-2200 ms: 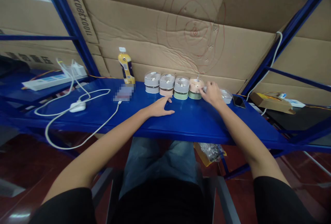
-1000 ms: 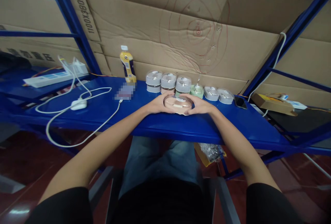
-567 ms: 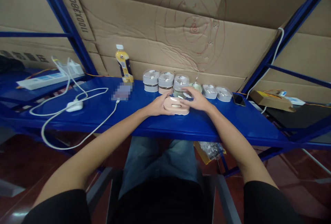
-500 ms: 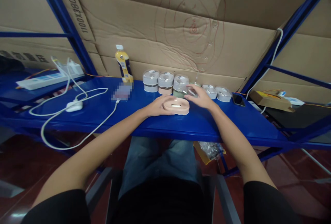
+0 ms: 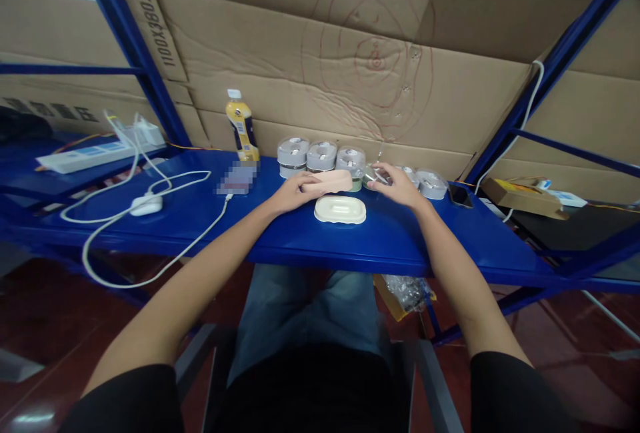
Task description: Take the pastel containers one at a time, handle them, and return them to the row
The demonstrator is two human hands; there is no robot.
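The pink shell [image 5: 336, 181] is up over the table [image 5: 400, 239], its left end clasped between the thumb and fingers of the left hand [image 5: 290, 194]! Just in front, the cream base [image 5: 341, 209] lies flat on the blue top. Over to the right, the right hand [image 5: 403, 187] pinches a clear lid [image 5: 379, 176] by the row of boxes [image 5: 323, 155]. The bottle [image 5: 242, 129] stands upright left of the row, the phone [image 5: 461, 195] lying at its right end.

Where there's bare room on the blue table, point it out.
Bare table shows between the cream tray and right forearm, and beyond that forearm, in front of the black phone. Crowded: the back, with its row of boxes, and the left, with a looped white cable.
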